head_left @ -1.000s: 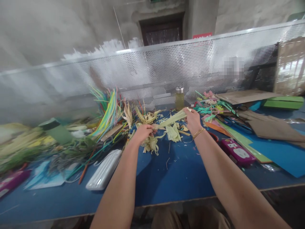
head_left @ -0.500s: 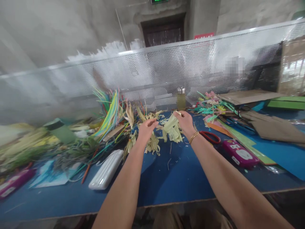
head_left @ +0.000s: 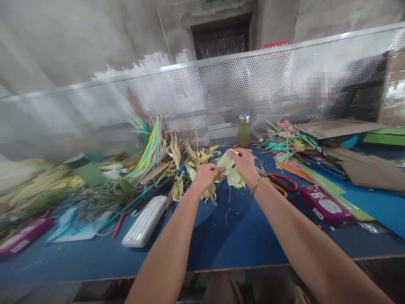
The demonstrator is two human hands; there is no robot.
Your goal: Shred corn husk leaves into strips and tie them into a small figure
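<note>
Between my two hands is a pale green piece of what looks like corn husk (head_left: 226, 160). My right hand (head_left: 245, 163) pinches its upper right end. At the lower left end, the thumb and fingers of my left hand (head_left: 206, 177) are closed on the same piece. More pale husk (head_left: 234, 179) hangs or lies just below my right hand; whether it is joined to the held piece I cannot tell. Dried, curled husks (head_left: 200, 156) lie behind and beside my left hand. Scissors (head_left: 282, 181) with red and yellow handles rest right of my right wrist, partly hidden by it.
A bottle with a metal cap (head_left: 244, 130) stands behind my hands. To the left are colourful pipe cleaners (head_left: 152, 147) and a white case (head_left: 145, 221). A purple box (head_left: 324, 204) and cardboard (head_left: 373, 166) lie right. A perforated metal screen (head_left: 221, 90) closes the back.
My left hand has moved right and its fingers have closed on the husk piece in my right hand. The view has shifted slightly, showing more of the scissors.
</note>
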